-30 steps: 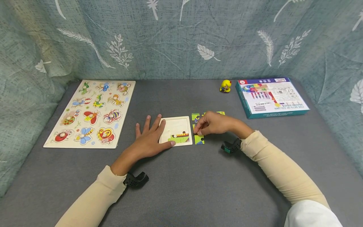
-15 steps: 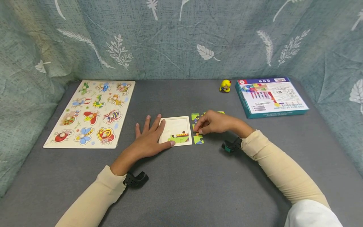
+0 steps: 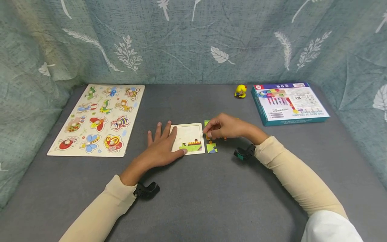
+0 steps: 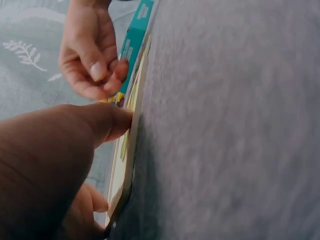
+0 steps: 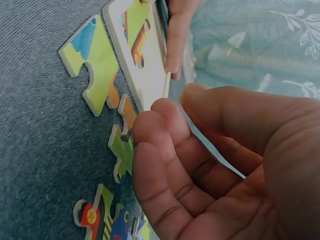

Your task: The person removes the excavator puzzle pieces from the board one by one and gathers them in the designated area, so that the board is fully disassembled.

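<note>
My left hand (image 3: 158,151) lies spread on the left side of a small wooden puzzle tray (image 3: 188,131), its thumb on the lower rim. Along the tray's lower right sits a joined green strip (image 3: 192,147) with a red and yellow design. Over the loose jigsaw pieces just right of the tray hovers my right hand (image 3: 228,126), fingers loosely bent, with a gap between thumb and fingertips and nothing seen in it. A green and blue jigsaw piece (image 5: 97,65) lies below it; a green and orange piece (image 5: 122,147) and a red and black piece (image 5: 92,215) are partly hidden by the fingers.
A large knob puzzle board (image 3: 98,121) with insect pictures lies at the left. Behind the loose pieces stands a small yellow toy figure (image 3: 240,91). A teal and white box (image 3: 290,104) is at the back right, in front of a leaf-patterned curtain (image 3: 181,43).
My right hand has risen slightly away from me over the loose pieces, uncovering more of the nearer ones. The left hand stays on the tray.
</note>
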A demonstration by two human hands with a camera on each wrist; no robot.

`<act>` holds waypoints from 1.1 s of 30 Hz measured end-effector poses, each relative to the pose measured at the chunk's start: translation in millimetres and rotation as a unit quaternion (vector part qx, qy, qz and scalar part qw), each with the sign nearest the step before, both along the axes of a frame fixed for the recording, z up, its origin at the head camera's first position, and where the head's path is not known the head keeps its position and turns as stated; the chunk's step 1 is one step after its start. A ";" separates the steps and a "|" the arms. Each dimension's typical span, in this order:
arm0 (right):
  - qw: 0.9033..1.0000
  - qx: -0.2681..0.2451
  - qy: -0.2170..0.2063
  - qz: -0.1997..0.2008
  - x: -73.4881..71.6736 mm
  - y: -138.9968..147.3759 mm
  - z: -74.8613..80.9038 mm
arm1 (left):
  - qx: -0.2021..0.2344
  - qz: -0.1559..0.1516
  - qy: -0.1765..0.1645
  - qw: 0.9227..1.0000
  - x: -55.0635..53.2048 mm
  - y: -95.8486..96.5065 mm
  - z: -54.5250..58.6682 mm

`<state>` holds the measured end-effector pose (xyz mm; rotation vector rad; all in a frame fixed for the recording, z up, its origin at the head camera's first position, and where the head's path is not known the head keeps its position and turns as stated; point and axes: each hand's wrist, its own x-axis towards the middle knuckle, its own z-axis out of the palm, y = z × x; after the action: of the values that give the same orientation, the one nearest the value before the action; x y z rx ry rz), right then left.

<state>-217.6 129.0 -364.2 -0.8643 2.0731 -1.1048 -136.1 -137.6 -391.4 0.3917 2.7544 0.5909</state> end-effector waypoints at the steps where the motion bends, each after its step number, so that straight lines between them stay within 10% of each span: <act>1: 1.000 -0.001 0.000 -0.003 -0.4 -1.0 -0.1 | 0.003 0.002 -0.002 1.000 0.6 1.5 0.2; 33: 0.999 -0.029 0.013 0.007 -4.7 -35.0 -4.5 | -0.020 0.044 0.007 0.999 -0.1 29.0 -2.4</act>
<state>-222.3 94.0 -368.7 -0.9251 2.0624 -1.1556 -136.2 -108.6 -393.8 0.2674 2.8040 0.5550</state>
